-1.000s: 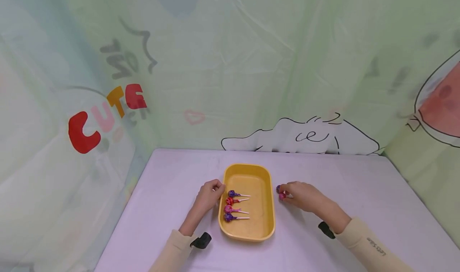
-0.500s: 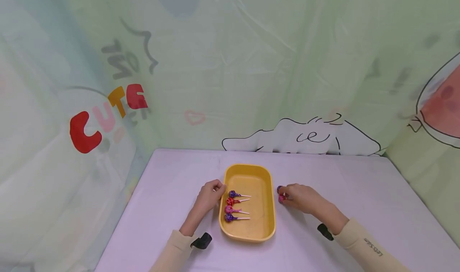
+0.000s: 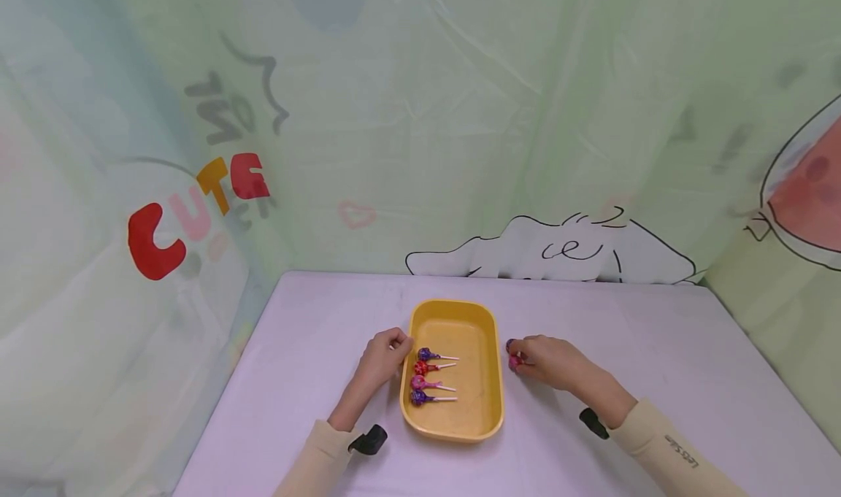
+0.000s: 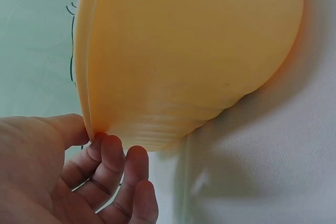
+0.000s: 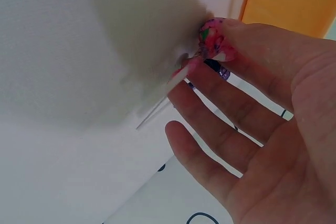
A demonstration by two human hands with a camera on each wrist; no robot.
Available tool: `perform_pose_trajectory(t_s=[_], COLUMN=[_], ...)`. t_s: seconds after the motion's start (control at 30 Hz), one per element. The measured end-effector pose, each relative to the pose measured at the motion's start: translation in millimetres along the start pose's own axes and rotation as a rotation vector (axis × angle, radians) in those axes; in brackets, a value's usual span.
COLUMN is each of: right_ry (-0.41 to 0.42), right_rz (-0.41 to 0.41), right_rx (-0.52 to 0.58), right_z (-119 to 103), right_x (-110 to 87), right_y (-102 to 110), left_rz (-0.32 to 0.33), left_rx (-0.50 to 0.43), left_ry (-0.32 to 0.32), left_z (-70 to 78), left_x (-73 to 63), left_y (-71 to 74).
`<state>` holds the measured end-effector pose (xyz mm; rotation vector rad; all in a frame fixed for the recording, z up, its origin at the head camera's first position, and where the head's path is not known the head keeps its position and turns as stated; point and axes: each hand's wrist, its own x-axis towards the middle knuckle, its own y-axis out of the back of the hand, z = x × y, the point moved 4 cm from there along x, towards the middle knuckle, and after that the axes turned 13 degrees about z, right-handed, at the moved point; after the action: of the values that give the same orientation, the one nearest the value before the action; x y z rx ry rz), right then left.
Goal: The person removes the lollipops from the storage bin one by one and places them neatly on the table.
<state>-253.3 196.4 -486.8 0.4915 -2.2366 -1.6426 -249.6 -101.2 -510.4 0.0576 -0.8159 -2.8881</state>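
The held lollipop (image 5: 214, 36), wrapped in pink, is just to the right of the tray (image 3: 469, 336), in a person's right hand. Behind everything hangs pale green cloth (image 3: 394, 132), rising beyond the tray and on both sides of it. The desk (image 3: 657, 358), covered in pale lilac, spreads around the tray on every side. On the cloth, a red drawing (image 3: 811, 183) is well to the right of the tray, and coloured letters (image 3: 246, 177) are well to its left. Cream sleeves (image 3: 318, 457) reach in from the near side, one to each side of the tray. The tray itself is yellow, with rounded corners and its long side running away from the person. At its left rim, the left hand (image 3: 381, 357) pinches the edge between thumb and forefinger, the other fingers loosely bent. To its right, the right hand (image 3: 552, 360) pinches the held lollipop by its head, the remaining fingers spread. Black bands (image 3: 370, 440) circle both wrists. In the tray, heads by the left wall and sticks pointing right, lie the far purple lollipop (image 3: 425, 354), red lollipop (image 3: 421, 368), pink lollipop (image 3: 418, 383) and near purple lollipop (image 3: 418, 397). Right of the tray, a loose purple lollipop (image 3: 510, 345) shows partly behind the right hand; whether the fingers touch it, I cannot tell.
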Motion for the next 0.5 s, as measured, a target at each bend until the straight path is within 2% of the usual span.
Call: perform_pose_trajectory(t_s=[0.3, 0.5], right_ry=[-0.024, -0.022], right_rz=[0.011, 0.023], right_rx=[-0.015, -0.028], right_z=[-3.1, -4.6], right_x=[-1.2, -0.5], right_y=[4.3, 10.9], left_rz=[-0.002, 0.007], left_rx=[-0.001, 0.004], left_ry=[0.006, -0.026], left_z=[0.3, -2.0], left_x=[0.5, 1.7], left_y=[-0.1, -1.0])
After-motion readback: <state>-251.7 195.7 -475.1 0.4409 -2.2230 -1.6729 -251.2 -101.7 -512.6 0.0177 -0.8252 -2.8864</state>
